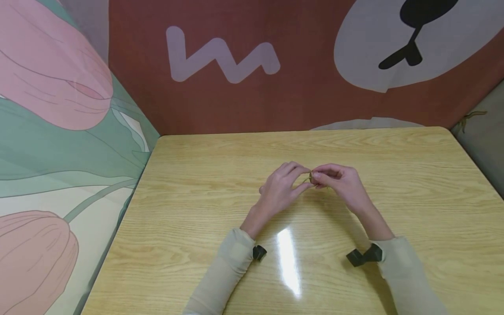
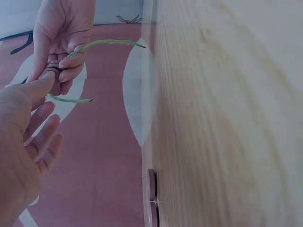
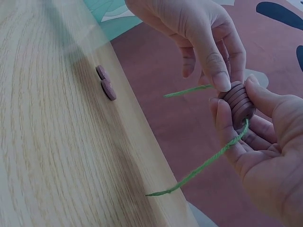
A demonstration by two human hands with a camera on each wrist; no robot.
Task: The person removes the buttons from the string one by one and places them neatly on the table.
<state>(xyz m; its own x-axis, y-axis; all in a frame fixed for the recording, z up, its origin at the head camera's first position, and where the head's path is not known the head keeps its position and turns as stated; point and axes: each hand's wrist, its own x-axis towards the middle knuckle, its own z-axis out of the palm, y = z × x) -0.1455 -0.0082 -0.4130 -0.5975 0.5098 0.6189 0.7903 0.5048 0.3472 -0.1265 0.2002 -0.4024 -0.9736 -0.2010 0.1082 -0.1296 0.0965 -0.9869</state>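
Observation:
Several brown round discs form a short stack (image 3: 238,101), raised over the table between both hands. A green twisted cord (image 3: 203,163) comes out of the stack's near face and hangs in a curve; its other end (image 3: 187,91) sticks out at the far side. My right hand (image 1: 346,186) grips the stack between thumb and fingers. My left hand (image 1: 277,188) pinches the stack's opposite end with thumb and forefinger, its other fingers loose in the left wrist view. In the head view, fingers hide most of the stack.
Two loose brown discs (image 3: 108,90) lie side by side on the wooden table (image 1: 189,210), toward its far edge in the right wrist view. A printed red cloth (image 1: 244,105) hangs behind the table, and a floral one (image 1: 78,166) at the left.

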